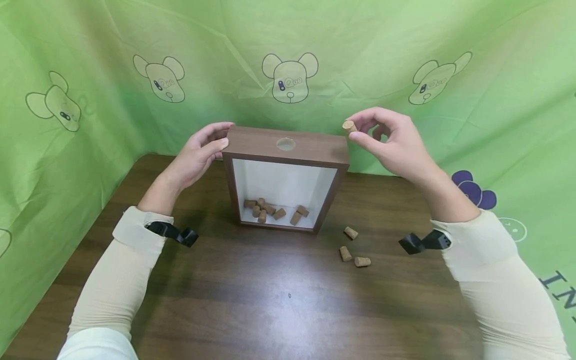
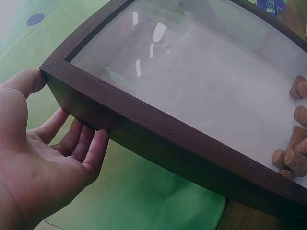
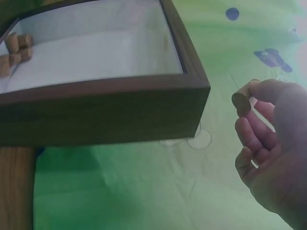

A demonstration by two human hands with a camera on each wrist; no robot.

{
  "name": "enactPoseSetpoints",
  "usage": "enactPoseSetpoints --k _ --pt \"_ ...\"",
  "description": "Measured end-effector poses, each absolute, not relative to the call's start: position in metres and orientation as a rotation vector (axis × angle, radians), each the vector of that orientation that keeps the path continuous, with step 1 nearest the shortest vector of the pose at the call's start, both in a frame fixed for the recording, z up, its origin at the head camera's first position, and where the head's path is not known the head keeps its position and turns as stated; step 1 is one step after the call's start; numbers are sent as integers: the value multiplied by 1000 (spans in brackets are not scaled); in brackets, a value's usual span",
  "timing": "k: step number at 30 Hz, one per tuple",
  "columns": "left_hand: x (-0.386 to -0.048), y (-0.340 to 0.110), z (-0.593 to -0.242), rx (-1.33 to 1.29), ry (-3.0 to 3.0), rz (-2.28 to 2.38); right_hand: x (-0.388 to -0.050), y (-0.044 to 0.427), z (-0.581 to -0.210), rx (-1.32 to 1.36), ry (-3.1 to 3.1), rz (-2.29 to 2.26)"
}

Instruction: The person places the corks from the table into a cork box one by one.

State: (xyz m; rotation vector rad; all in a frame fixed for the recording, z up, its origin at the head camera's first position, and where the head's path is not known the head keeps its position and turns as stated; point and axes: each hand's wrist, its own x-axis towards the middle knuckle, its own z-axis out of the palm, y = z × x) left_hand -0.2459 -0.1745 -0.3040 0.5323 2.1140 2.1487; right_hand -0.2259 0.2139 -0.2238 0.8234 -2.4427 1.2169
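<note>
Cork (image 1: 348,126) is resting between the thumb and fingers of the right hand (image 1: 391,140), which is pinching it just beyond the box's 2 o'clock corner, in the head view. The right wrist view is showing the cork apart from the box. The brown box (image 1: 315,146) is standing upright, its clear front facing the person, and its round hole (image 1: 286,144) is opening through the top toward 12 o'clock; the cork is hanging between 2 and 3 o'clock from that hole. At the box's 10 o'clock corner the left hand (image 1: 198,152) is gripping, its thumb and fingertips touching the wood. Inside, several corks (image 1: 262,216) are lying clustered on the bottom toward 8 o'clock, while two more are lying toward 5 o'clock. Outside, three loose corks (image 1: 345,253) are lying near one another on the table (image 1: 225,300), between 4 and 5 o'clock from the box. Farther out, a green cloth (image 1: 360,45) with printed bear heads is hanging behind everything.
</note>
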Motion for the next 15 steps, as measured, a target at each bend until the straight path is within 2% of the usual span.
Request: enactPoseSetpoints --k 15 --pt "-248 -175 -306 523 2098 2164 -240 174 -226 810 -2500 1351"
